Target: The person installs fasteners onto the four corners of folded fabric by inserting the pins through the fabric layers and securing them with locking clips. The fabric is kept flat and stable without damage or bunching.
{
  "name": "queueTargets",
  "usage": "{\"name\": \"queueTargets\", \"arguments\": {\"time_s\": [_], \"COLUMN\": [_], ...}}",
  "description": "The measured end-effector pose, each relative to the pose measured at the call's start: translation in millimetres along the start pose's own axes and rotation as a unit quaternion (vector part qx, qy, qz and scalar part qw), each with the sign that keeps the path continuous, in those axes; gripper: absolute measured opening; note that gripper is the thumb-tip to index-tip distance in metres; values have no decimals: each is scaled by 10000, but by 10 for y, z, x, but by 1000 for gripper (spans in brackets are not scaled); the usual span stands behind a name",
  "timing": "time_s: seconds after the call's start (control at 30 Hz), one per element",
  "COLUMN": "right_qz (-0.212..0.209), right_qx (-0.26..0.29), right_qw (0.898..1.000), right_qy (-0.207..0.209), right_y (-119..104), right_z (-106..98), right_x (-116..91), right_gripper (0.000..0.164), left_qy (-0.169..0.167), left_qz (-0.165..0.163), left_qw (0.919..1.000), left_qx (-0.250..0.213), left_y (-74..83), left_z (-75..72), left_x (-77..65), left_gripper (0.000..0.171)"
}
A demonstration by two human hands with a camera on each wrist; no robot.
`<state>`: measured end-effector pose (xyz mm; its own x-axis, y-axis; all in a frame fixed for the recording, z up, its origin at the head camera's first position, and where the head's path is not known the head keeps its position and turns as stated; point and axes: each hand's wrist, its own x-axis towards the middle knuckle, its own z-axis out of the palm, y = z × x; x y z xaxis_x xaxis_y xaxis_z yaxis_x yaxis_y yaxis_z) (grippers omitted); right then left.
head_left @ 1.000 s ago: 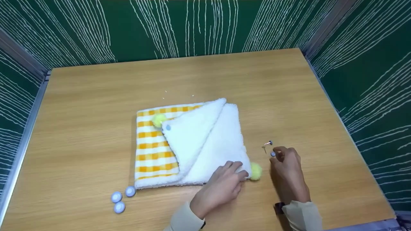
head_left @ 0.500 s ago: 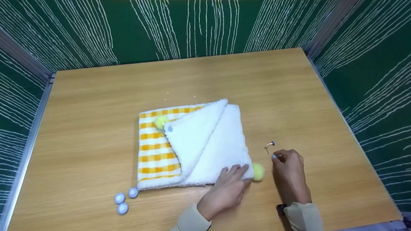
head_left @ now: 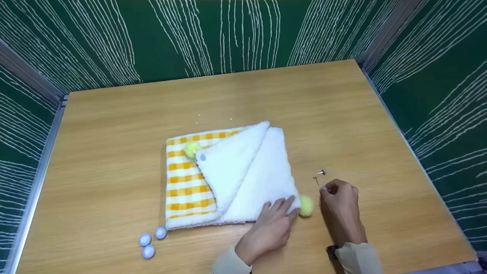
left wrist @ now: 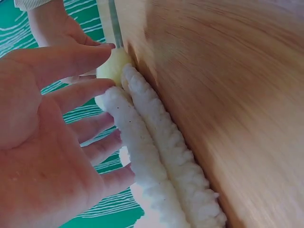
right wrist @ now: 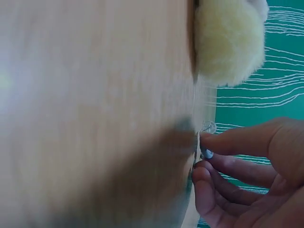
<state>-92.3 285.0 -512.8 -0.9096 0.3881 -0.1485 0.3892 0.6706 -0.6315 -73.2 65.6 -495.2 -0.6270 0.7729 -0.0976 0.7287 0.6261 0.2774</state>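
"What's before us on the wooden table (head_left: 114,121)?"

"A folded, fleecy blanket (head_left: 262,175), mid-table. The left hand (head_left: 269,230) rests on its near right corner, fingers apart; light pressure should steady it."

"And the other?"

"The right hand (head_left: 341,205), near a pin-like stud (head_left: 322,172), pinches a tiny pale-blue piece (head_left: 323,188) between thumb and fingertips, right of the blanket; a gentle grip should suit it."

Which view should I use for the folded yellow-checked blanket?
The head view: nearly all of the blanket shows, bar the part under the left hand. The left wrist view shows only fleecy edges; the right wrist view, a white scrap at top.
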Motion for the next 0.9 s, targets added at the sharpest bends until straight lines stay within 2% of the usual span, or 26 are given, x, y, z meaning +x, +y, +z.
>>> {"name": "queueTargets", "arguments": {"time_s": [0.1, 0.27, 0.43, 0.63, 0.9], "right_qz": [-23, -93, -215, -130, -184], "right_qx": [164, 289, 248, 366, 414], "right_qw": [9995, 9988, 9988, 9988, 9989], "right_qy": [260, 384, 350, 284, 122], "right_y": [10, 32, 41, 8, -9], "right_z": [-13, -16, -15, -34, -64], "right_x": [-28, -73, -122, -168, -211], "right_gripper": [11, 10, 10, 13, 15], "left_qy": [18, 409, 648, 907, 904], "left_qz": [-44, -119, -252, -341, -503], "left_qw": [9998, 9974, 9914, 9834, 9743], "left_qx": [-201, -583, -1110, -1533, -2002], "left_y": [-6, -43, -98, -146, -172], "left_z": [9, 21, 22, 12, -40], "left_x": [3, -1, -12, -7, 5], "left_gripper": [51, 47, 48, 46, 43]}}
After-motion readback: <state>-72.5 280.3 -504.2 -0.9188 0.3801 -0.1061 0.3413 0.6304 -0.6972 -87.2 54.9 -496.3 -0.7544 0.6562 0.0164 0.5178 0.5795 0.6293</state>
